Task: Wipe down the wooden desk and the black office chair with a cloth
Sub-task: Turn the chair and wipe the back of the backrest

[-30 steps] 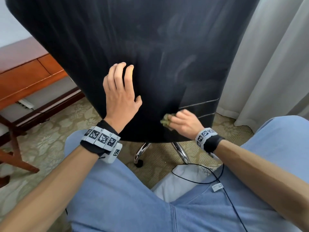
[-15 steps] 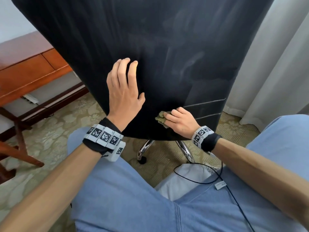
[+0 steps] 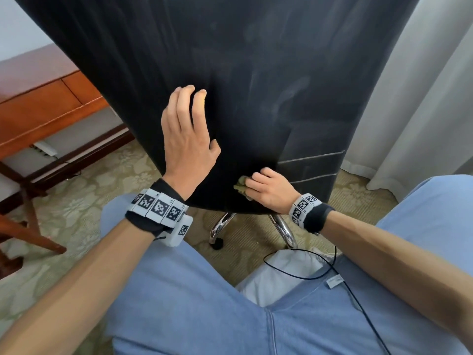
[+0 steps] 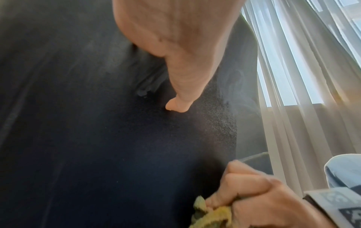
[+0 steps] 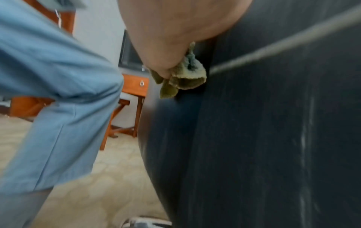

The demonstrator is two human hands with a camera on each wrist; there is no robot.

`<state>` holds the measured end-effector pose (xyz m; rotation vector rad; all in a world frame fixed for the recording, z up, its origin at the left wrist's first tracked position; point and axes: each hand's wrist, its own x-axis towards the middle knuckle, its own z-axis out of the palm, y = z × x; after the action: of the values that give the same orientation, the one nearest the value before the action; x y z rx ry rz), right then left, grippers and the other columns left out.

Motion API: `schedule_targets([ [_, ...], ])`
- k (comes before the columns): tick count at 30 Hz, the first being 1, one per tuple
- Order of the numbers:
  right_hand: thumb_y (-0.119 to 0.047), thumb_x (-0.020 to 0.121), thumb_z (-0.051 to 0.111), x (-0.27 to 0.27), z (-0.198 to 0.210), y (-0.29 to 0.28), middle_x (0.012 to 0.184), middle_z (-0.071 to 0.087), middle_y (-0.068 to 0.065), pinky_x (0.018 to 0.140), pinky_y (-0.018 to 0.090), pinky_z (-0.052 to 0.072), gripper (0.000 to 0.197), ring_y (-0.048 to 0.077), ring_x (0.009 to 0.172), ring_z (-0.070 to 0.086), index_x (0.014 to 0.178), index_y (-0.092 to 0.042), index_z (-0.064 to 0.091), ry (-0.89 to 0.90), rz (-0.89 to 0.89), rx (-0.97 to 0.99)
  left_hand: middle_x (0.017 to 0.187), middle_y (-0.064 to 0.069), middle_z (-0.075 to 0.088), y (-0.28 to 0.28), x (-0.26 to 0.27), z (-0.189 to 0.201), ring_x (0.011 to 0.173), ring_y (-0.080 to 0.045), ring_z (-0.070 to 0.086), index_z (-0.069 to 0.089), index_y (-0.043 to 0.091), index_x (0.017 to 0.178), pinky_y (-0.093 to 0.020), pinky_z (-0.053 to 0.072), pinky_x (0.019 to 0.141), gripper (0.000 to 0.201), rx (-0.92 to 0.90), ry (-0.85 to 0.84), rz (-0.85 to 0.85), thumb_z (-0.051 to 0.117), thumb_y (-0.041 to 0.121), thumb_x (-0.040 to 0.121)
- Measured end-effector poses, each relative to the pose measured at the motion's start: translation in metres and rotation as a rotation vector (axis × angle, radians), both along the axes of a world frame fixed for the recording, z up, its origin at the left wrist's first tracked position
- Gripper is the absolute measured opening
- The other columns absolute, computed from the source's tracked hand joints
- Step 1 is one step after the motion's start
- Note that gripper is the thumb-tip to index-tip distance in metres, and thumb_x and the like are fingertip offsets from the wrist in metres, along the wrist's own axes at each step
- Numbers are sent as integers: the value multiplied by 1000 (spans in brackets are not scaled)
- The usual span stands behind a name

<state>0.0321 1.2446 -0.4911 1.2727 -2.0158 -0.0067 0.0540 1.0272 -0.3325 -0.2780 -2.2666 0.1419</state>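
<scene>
Hands divide the work: the left hand (image 3: pixel 188 139) presses flat-fingered against the black office chair (image 3: pixel 256 73) backrest while the right hand (image 3: pixel 268 192) clutches the green cloth (image 3: pixel 240 187) at its lower edge, where streaks suggest wiping is unfinished; the wooden bench (image 3: pixel 38 108) stands apart.

No words, brand names or numbers can be read in any view. The only signs are the black-and-white square code patterns on the white wristbands: a row of them on the left wristband (image 3: pixel 159 206) at centre left of the head view, and a few on the right wristband (image 3: pixel 302 204) at centre right. A small white tag (image 3: pixel 335 281) on the blue garment at lower right carries print too small to make out.
</scene>
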Motion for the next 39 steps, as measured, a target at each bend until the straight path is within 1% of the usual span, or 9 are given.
schedule_targets([
  [3, -20, 103, 59, 3, -2, -3, 99, 60, 1, 82, 37, 46, 11, 23, 93, 49, 95, -16, 65, -46, -28, 5, 156, -24, 35, 0, 0, 0, 148, -40, 30, 31, 2, 153, -46, 33, 120, 89, 7, -3, 12, 75, 27, 80],
  [10, -10, 85, 72, 15, -68, 14, 98, 63, 1, 83, 36, 42, 9, 23, 95, 53, 81, -18, 71, -101, 23, 367, 158, -24, 33, -8, 1, 5, 150, -39, 27, 26, 1, 155, -48, 35, 118, 92, -65, -46, 71, 73, 34, 84],
  [15, -12, 103, 52, 12, -4, 8, 105, 64, 5, 82, 39, 47, 19, 24, 91, 53, 95, -15, 69, 27, -31, 24, 163, -25, 24, -11, 8, 6, 154, -40, 21, 16, -1, 159, -50, 34, 119, 93, -131, -59, 116, 71, 14, 86],
  [24, -21, 88, 82, 34, 128, 50, 99, 76, -2, 70, 38, 47, 10, 23, 70, 64, 79, -18, 78, 367, -281, -638, 160, -22, 31, 2, 26, 31, 150, -36, 28, 28, 1, 155, -47, 34, 119, 82, -69, 16, -40, 72, 15, 87],
  [27, -16, 88, 80, 32, 109, 49, 102, 75, -2, 69, 37, 44, 10, 22, 70, 59, 78, -17, 76, 293, -259, -603, 159, -22, 35, 28, 29, 36, 148, -35, 31, 29, 2, 157, -45, 35, 120, 84, -98, 64, -155, 73, 18, 87],
  [31, -15, 100, 62, 25, 38, 46, 105, 72, -1, 72, 37, 41, 17, 22, 78, 51, 89, -18, 74, 107, -176, -241, 155, -19, 40, 59, 25, 35, 144, -35, 37, 31, 3, 156, -46, 35, 120, 96, -110, 35, -196, 82, 26, 79],
  [34, -14, 103, 56, 24, 4, 41, 94, 66, 0, 76, 36, 42, 22, 23, 83, 54, 90, -17, 74, 51, -152, 10, 155, -19, 38, 68, 18, 36, 144, -34, 36, 28, 3, 156, -46, 32, 121, 102, -156, 30, -157, 84, 31, 76],
  [36, -16, 103, 58, 26, 22, 36, 95, 67, 0, 75, 37, 43, 20, 24, 82, 55, 93, -17, 74, 76, -180, -61, 155, -18, 38, 69, 13, 37, 143, -34, 36, 26, 4, 156, -46, 32, 121, 105, -172, 39, -145, 85, 34, 75],
  [39, -15, 99, 65, 31, 89, 42, 102, 73, 0, 70, 38, 45, 13, 24, 75, 60, 89, -17, 75, 222, -248, -418, 155, -17, 38, 65, 10, 38, 142, -33, 36, 27, 4, 156, -45, 32, 121, 106, -174, 49, -175, 86, 35, 74],
])
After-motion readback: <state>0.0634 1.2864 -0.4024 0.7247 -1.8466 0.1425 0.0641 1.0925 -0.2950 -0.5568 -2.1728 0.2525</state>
